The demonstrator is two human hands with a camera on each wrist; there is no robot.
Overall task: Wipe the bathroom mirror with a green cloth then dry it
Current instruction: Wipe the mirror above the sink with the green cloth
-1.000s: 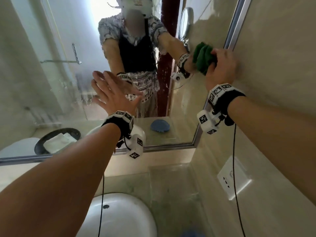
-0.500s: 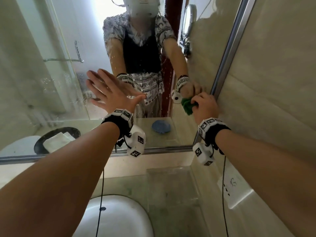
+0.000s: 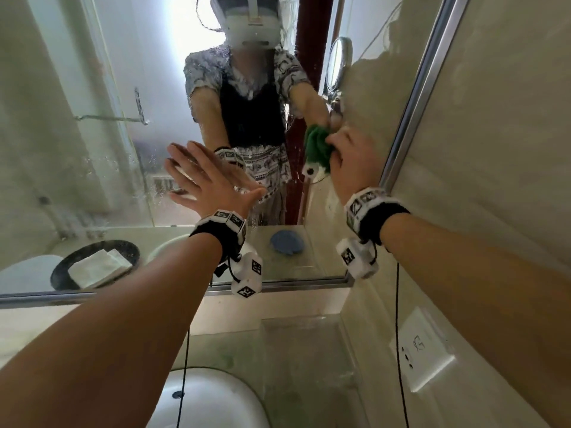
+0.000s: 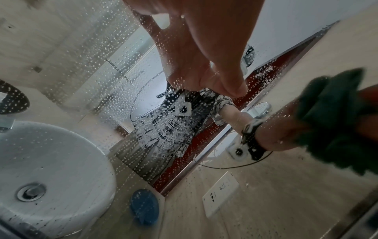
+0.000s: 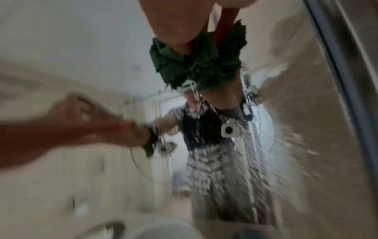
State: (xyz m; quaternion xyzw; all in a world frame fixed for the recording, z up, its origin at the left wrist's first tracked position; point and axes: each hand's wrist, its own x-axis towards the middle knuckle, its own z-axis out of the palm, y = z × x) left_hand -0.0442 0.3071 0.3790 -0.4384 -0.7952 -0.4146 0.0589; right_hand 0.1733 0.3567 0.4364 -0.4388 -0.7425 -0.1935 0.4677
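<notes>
The bathroom mirror is speckled with water droplets. My right hand grips a bunched green cloth and presses it against the glass near the mirror's right side, a little left of the metal frame. The cloth hangs crumpled under my right fingers in the blurred right wrist view. My left hand lies flat on the glass at mid-height, fingers spread and holding nothing. From the left wrist, the cloth shows at the right and my left hand at the top.
A white basin sits below on the stone counter. A wall socket is on the tiled right wall. The mirror's metal frame runs along its bottom. Reflected in it are a blue round cloth and a black dish with a white folded cloth.
My right hand swept the green cloth down the mirror's right edge, then back up and a little left. My left hand stayed flat on the glass.
</notes>
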